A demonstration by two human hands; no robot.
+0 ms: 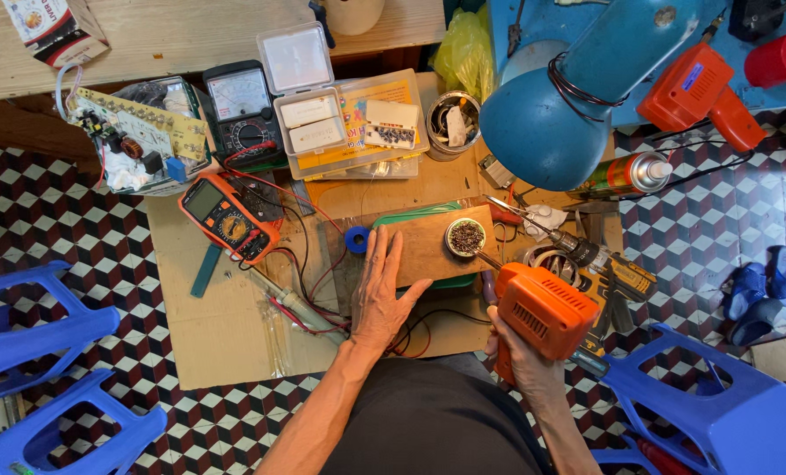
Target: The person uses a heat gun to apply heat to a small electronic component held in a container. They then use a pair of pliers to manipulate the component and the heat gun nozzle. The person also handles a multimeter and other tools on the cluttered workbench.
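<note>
Orange plastic fills our right hand (518,347): a pistol-shaped soldering gun (543,310), its fingers wrapped shut around the grip. The gun's thin tip runs toward eleven o'clock and touches the rim of a small round tin (466,237) of dark, grainy stuff. That tin stands at the three o'clock end of a wooden board (424,246), which lies on a green mat (411,214).

Our left hand (384,295) rests flat at the board's nine o'clock edge, palm down, fingers spread and reaching toward twelve; the thumb points at two o'clock along the board's near edge. It grips nothing. Just beside the fingertips, at eleven o'clock, sits a blue tape roll (357,239). Red and black leads (301,264) loop under the wrist and run toward ten o'clock to an orange multimeter (228,217).

All this lies on a cardboard sheet (226,334) spread on the tiled floor (41,211). At twelve o'clock from the board are clear parts boxes (318,123) and a metal can (453,125) of odds and ends; at eleven, a black analogue meter (243,110) and a circuit board (133,136). A blue lamp (569,97) hangs over at one o'clock, with a spray can (626,173) and a second orange gun (699,92) beyond it. At three o'clock from the tin lies a cordless drill (609,268). Blue stools (32,334) stand at eight and four o'clock.
</note>
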